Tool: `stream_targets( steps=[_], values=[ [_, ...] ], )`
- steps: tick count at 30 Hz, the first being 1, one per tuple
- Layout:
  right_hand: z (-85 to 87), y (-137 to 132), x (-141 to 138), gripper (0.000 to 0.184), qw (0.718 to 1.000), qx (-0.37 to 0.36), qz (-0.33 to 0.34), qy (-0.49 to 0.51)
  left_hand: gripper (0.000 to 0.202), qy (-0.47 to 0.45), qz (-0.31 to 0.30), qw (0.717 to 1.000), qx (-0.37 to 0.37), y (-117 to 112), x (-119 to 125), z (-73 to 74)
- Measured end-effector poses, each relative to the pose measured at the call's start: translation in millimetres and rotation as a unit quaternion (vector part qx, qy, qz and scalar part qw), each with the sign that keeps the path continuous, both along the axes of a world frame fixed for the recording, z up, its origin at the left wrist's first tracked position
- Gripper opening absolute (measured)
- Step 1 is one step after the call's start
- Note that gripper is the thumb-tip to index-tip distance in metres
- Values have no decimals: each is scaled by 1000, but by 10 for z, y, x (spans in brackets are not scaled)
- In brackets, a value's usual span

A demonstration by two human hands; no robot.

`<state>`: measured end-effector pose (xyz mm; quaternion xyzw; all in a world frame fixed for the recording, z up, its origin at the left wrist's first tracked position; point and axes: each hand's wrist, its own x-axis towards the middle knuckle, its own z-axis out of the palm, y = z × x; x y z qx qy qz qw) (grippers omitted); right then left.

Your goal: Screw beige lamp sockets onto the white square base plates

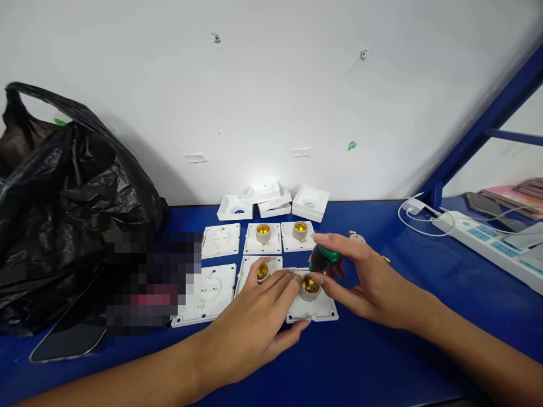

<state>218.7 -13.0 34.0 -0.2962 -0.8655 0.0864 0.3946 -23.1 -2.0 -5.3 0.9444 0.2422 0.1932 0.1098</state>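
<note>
My left hand [252,322] steadies a square white lamp-holder plate [320,310], its fingers against the round socket [310,291] and its thumb at the near edge. My right hand [377,282] grips a short screwdriver [323,259] with a green and black handle, tilted over that socket's brass inside. The screwdriver's tip cannot be made out. Partly under my left hand lies another plate with a brass-lined socket [262,273]. Behind stand two more plates with sockets [263,232] [300,229]. To the left are two plates without sockets [221,241] [218,291].
Several white box covers [309,202] lie against the wall. A black plastic bag [76,209] fills the left, with a phone [72,333] before it. A loose socket part [357,236] sits behind my right hand. A power strip [487,240] and white cable [401,217] are at right.
</note>
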Motion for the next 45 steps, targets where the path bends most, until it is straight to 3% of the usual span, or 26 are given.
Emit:
stream_targets(
  steps=[11, 19, 29, 45],
  values=[
    [11, -3, -12, 52, 999, 29, 23, -22, 23, 1, -2, 1000, 12, 9, 8, -10],
    [11, -39, -5, 49, 998, 8, 13, -54, 28, 5, -8, 1000, 9, 7, 13, 21],
    [44, -46, -16, 67, 996, 19, 8, -82, 28, 4, -9, 1000, 1, 0, -17, 15],
    [118, -119, -28, 56, 984, 38, -9, -173, 25, -14, -4, 1000, 9, 10, 4, -33]
  ],
)
